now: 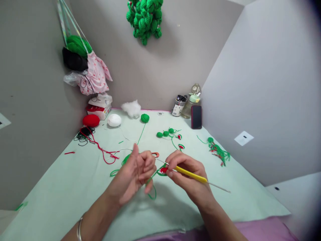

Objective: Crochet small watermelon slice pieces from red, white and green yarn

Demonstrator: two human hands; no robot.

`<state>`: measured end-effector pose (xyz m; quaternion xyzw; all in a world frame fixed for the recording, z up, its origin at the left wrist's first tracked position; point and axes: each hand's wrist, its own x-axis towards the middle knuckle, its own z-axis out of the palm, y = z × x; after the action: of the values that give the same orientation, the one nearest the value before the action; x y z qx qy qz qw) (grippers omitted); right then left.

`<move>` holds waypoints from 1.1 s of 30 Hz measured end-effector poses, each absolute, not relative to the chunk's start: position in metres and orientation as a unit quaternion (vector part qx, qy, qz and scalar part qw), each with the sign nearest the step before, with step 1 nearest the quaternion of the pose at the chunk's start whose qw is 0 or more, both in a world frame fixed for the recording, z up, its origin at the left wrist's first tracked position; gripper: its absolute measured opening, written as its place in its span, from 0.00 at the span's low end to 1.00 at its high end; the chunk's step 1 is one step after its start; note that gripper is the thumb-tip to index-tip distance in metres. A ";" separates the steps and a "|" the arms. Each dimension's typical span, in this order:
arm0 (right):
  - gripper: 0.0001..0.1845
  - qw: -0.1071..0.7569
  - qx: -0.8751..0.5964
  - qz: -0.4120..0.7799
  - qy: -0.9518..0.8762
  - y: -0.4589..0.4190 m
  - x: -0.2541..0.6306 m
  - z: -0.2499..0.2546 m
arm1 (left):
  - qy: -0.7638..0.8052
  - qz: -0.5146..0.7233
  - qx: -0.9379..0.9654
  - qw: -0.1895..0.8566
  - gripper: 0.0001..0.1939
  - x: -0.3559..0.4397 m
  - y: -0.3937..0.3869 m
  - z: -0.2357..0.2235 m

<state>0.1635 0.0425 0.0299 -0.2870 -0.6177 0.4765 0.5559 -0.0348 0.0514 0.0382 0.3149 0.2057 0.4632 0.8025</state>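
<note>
My right hand point(189, 172) pinches a crochet hook point(192, 174) with a yellow handle and metal ends. Under its fingertips is a small crocheted watermelon slice point(163, 171), red with a white and green edge. Green yarn point(154, 174) runs from the slice to my left hand point(140, 172), whose fingers curl around it while the thumb points up. A loop of this yarn hangs below the fingers. Just beyond the left fingertips shows an orange stitch marker point(155, 154), close to the hook's tip.
Red point(91, 120), white point(114, 120) and green yarn balls point(144, 118) sit toward the back. Crocheted green pieces point(166, 133) lie beyond my hands; a green tasselled bundle point(219, 150) lies right. A phone point(196, 117) leans by a pen tin point(178, 106). Walls enclose the table.
</note>
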 end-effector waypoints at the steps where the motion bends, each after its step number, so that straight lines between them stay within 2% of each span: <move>1: 0.11 0.561 -0.287 0.478 -0.611 0.042 0.164 0.029 | 0.183 0.479 0.272 0.814 0.29 -0.037 0.052 0.044; 4: 0.11 0.570 -0.293 0.487 -0.594 0.039 0.164 0.026 | 0.201 0.615 0.171 0.743 0.29 -0.043 0.050 0.057; 7: 0.12 0.568 -0.305 0.479 -0.595 0.035 0.163 0.024 | 0.231 0.701 0.275 0.616 0.30 -0.042 0.046 0.051; 9: 0.12 0.572 -0.310 0.458 -0.605 0.033 0.162 0.024 | 0.274 0.685 0.464 0.491 0.32 -0.039 0.041 0.037; 12: 0.13 0.583 -0.314 0.405 -0.630 0.031 0.159 0.026 | 0.307 0.567 0.722 0.250 0.21 -0.036 0.036 0.016; 14: 0.13 0.591 -0.315 0.360 -0.650 0.030 0.159 0.027 | 0.330 0.510 0.777 0.166 0.12 -0.034 0.033 0.009; 15: 0.13 0.593 -0.314 0.336 -0.661 0.030 0.159 0.027 | 0.343 0.492 0.784 0.156 0.10 -0.033 0.032 0.008; 17: 0.13 0.592 -0.309 0.295 -0.683 0.029 0.160 0.026 | 0.370 0.469 0.777 0.198 0.08 -0.030 0.031 0.010; 22: 0.12 0.587 -0.302 0.245 -0.710 0.027 0.160 0.024 | 0.414 0.459 0.624 0.479 0.15 -0.021 0.028 0.024; 25: 0.12 0.580 -0.305 0.240 -0.716 0.027 0.161 0.024 | 0.412 0.477 0.495 0.598 0.19 -0.015 0.026 0.026; 28: 0.13 0.574 -0.311 0.219 -0.725 0.026 0.161 0.022 | 0.389 0.508 0.416 0.646 0.20 -0.010 0.025 0.023; 31: 0.14 0.567 -0.317 0.197 -0.735 0.025 0.161 0.021 | 0.387 0.538 0.387 0.641 0.15 -0.007 0.025 0.020; 33: 0.14 0.555 -0.324 0.211 -0.737 0.023 0.163 0.022 | 0.399 0.550 0.373 0.632 0.16 -0.006 0.025 0.020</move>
<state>0.1628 0.0232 0.0217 -0.3237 -0.7367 0.2105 0.5552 -0.0065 0.0246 0.0200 0.3729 0.3988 0.5498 0.6322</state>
